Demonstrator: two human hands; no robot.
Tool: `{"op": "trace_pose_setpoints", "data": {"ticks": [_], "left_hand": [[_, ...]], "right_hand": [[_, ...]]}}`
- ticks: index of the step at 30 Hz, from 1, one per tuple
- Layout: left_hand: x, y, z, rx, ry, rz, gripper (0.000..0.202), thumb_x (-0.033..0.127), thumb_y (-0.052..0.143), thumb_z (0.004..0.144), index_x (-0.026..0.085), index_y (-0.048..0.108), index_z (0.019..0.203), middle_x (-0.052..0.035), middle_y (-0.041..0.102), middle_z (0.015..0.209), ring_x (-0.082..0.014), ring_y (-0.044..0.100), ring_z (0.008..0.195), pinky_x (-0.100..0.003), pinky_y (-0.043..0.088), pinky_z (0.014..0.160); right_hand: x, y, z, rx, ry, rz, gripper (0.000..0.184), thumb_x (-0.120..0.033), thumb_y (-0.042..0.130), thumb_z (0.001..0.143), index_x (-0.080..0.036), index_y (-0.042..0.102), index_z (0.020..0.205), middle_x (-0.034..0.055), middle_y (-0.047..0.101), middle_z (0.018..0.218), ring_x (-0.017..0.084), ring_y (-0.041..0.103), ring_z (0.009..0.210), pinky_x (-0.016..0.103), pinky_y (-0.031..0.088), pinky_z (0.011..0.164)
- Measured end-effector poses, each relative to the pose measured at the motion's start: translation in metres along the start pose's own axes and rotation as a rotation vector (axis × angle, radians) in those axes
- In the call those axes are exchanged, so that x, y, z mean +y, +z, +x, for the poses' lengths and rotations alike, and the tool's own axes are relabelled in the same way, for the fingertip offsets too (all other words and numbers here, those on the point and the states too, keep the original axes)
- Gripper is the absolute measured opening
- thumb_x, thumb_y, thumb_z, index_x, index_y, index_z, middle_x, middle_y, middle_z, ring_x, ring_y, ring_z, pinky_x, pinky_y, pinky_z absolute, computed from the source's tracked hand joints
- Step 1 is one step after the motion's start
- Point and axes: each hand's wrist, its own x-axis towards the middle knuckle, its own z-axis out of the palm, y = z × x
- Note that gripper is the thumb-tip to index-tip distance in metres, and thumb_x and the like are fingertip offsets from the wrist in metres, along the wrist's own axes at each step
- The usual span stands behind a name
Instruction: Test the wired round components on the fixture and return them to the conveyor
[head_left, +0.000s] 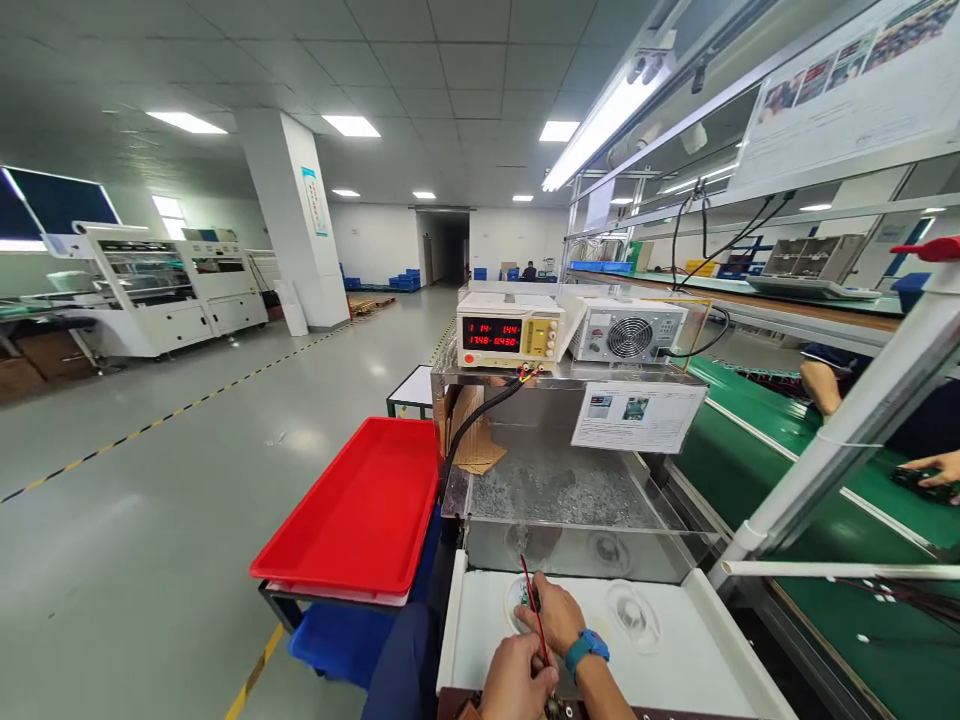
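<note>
My left hand (516, 682) is at the bottom edge, curled in a fist around the lower end of a thin red rod (532, 600). The rod slants up and away over the white tray (675, 650). My right hand (556, 612), with a blue wristband (586, 650), lies just beyond the left hand. Its fingers are bent down onto a round recess (517, 600) in the tray, over a small dark piece that they mostly hide. A second round clear recess (631, 610) lies free to the right.
A clear acrylic box (570, 500) stands behind the tray, with a power supply (510, 335) showing red digits, a fan unit (628, 335) and an instruction sheet (637, 415). A red tray (360, 510) sits left. Right, a co-worker's hands (934, 465) work on a green conveyor (750, 470) behind a white pole (847, 430).
</note>
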Motion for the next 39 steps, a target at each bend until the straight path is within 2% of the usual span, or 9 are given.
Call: {"op": "trace_pose_setpoints", "data": {"ticks": [11,17,24,39], "left_hand": [[-0.002,0.0,0.0,0.027,-0.006,0.056,0.018,0.011,0.053,0.064,0.018,0.068,0.07,-0.0038,0.074,0.073,-0.0178,0.062,0.069,-0.026,0.04,0.065],[0.009,-0.005,-0.006,0.013,-0.013,0.053,0.019,0.011,0.052,0.065,0.018,0.069,0.071,-0.0045,0.075,0.076,-0.019,0.064,0.073,-0.027,0.042,0.067],[0.012,-0.007,-0.007,0.001,-0.022,0.041,0.016,0.012,0.054,0.066,0.02,0.067,0.069,-0.0025,0.073,0.075,-0.0188,0.063,0.073,-0.027,0.04,0.068],[0.009,-0.006,-0.009,-0.002,0.011,0.122,0.018,0.017,0.052,0.072,0.019,0.069,0.077,-0.0057,0.074,0.082,-0.0205,0.064,0.079,-0.028,0.04,0.071]], "right_hand": [[0.002,0.008,0.003,0.024,0.008,-0.02,0.021,-0.037,0.057,0.083,-0.022,0.053,0.098,0.0062,0.072,0.089,0.024,0.067,0.089,0.028,0.036,0.067],[0.005,0.013,0.006,0.022,0.002,-0.025,0.022,-0.038,0.057,0.083,-0.021,0.052,0.097,0.0065,0.071,0.088,0.024,0.067,0.087,0.027,0.036,0.066],[0.005,0.012,0.006,0.02,0.0,-0.015,0.023,-0.039,0.058,0.083,-0.021,0.052,0.095,0.0056,0.071,0.087,0.023,0.067,0.085,0.027,0.033,0.064],[0.004,0.006,0.005,0.014,0.007,-0.019,0.026,-0.04,0.059,0.084,-0.019,0.054,0.099,0.0076,0.071,0.091,0.024,0.067,0.088,0.028,0.034,0.067]]}}
